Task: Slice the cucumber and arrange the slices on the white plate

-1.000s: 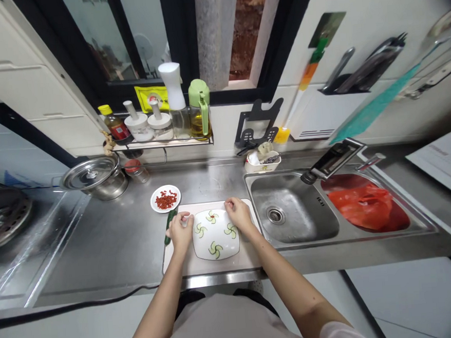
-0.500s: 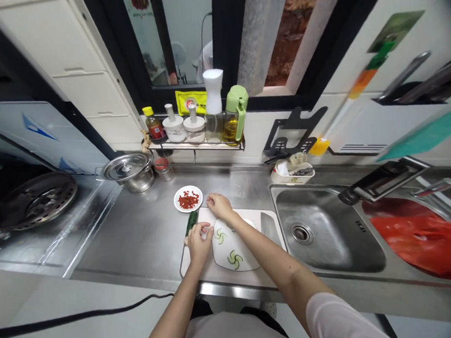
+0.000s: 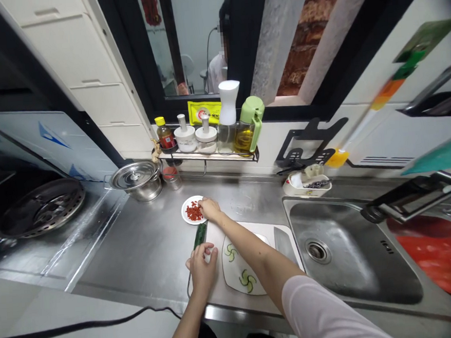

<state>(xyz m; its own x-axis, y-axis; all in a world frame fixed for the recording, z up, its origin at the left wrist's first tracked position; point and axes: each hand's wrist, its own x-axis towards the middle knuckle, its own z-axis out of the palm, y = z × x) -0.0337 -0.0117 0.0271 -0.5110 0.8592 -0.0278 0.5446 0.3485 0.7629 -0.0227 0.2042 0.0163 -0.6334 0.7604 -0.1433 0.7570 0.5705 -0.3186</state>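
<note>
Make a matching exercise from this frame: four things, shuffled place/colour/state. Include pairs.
Things
1. Right hand
2. Cucumber
3. Pot
4. Jug

Descriptions
A. Silver, with its lid on
B. Light green at the top, yellow liquid inside
C. At the edge of the white dish of red bits
D. Dark green, next to the left hand

Pairs: 1-C, 2-D, 3-A, 4-B
</note>
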